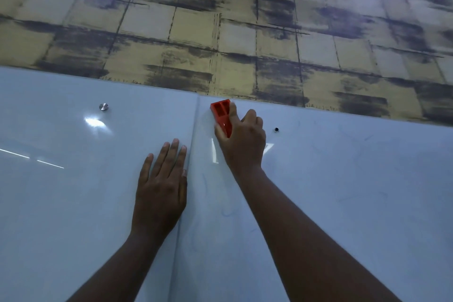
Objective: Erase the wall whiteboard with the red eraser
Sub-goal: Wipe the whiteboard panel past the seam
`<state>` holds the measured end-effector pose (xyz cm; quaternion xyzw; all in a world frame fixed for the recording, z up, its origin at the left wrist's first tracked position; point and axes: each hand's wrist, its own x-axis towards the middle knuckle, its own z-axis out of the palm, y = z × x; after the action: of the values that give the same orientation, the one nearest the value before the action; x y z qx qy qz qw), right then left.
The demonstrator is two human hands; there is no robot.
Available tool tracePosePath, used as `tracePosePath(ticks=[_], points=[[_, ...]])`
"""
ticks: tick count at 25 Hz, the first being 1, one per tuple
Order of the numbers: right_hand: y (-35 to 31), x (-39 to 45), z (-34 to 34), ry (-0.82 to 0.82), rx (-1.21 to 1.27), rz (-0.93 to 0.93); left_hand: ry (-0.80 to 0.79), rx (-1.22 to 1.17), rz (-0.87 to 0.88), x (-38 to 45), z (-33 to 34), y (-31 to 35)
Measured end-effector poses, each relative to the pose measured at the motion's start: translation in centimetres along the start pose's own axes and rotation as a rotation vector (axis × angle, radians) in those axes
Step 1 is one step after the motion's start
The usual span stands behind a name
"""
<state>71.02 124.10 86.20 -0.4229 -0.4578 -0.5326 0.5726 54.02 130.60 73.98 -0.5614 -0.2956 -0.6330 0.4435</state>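
Observation:
The glossy white wall whiteboard (343,179) fills the lower part of the view. My right hand (242,142) grips the red eraser (221,113) and holds it against the board near its top edge, just right of a vertical panel seam. My left hand (161,184) lies flat on the board with straight fingers, just left of that seam. Faint blue marker traces show on the right panel.
A vertical seam (193,135) splits the board into two panels. A silver mounting stud (103,106) sits on the left panel and a dark stud hole (276,129) on the right. Above the board is a yellow and grey patterned wall (220,19).

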Motion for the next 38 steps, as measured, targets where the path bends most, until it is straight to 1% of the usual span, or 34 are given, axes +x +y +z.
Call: tracePosePath(ticks=[3,7,9,11,13,16,19,21,23,25,28,32,35,37,38], points=[[0.0,-4.6,-0.5,-0.019,0.087,-0.148,-0.013,-0.001,-0.005,-0.1,0.0,0.0],[2.0,-8.9,-1.9,-0.034,0.098,-0.386,-0.012,0.009,0.004,-0.5,-0.2,-0.1],[4.2,-8.5,-2.5,-0.007,0.073,-0.415,-0.007,0.018,0.006,-1.1,-0.4,0.0],[7.2,-7.5,-3.1,0.026,0.033,-0.307,-0.010,0.024,0.008,-1.6,-0.6,0.0],[10.2,-7.3,-3.8,0.046,0.008,-0.142,-0.018,0.021,0.001,-2.1,-0.8,0.1],[12.9,-9.2,-4.6,0.052,-0.002,0.037,-0.034,0.026,0.003,-3.1,-1.1,0.2],[12.3,-11.3,-4.9,0.075,0.055,0.166,-0.046,0.029,-0.008,-4.2,-1.4,0.4],[10.2,-11.8,-4.6,0.073,0.095,0.183,-0.042,0.030,-0.026,-4.5,-1.5,0.7],[7.0,-11.6,-4.2,0.039,0.108,0.144,-0.044,0.032,-0.032,-4.6,-1.6,0.9],[3.9,-11.7,-3.8,-0.007,0.135,0.061,-0.055,0.027,-0.032,-4.9,-1.8,0.9],[1.6,-13.9,-3.8,-0.094,0.183,-0.172,-0.072,0.015,-0.026,-5.7,-2.0,0.9],[3.0,-17.9,-5.2,-0.176,0.221,-0.455,-0.103,0.015,-0.017,-6.7,-2.4,0.8],[4.1,-17.2,-5.6,-0.179,0.174,-0.623,-0.114,0.011,-0.022,-7.3,-2.7,0.9],[4.7,-14.8,-5.1,-0.151,0.140,-0.641,-0.099,0.013,-0.031,-7.6,-2.7,1.1],[5.0,-13.2,-4.8,-0.132,0.128,-0.607,-0.091,0.015,-0.035,-7.7,-2.8,1.2]])
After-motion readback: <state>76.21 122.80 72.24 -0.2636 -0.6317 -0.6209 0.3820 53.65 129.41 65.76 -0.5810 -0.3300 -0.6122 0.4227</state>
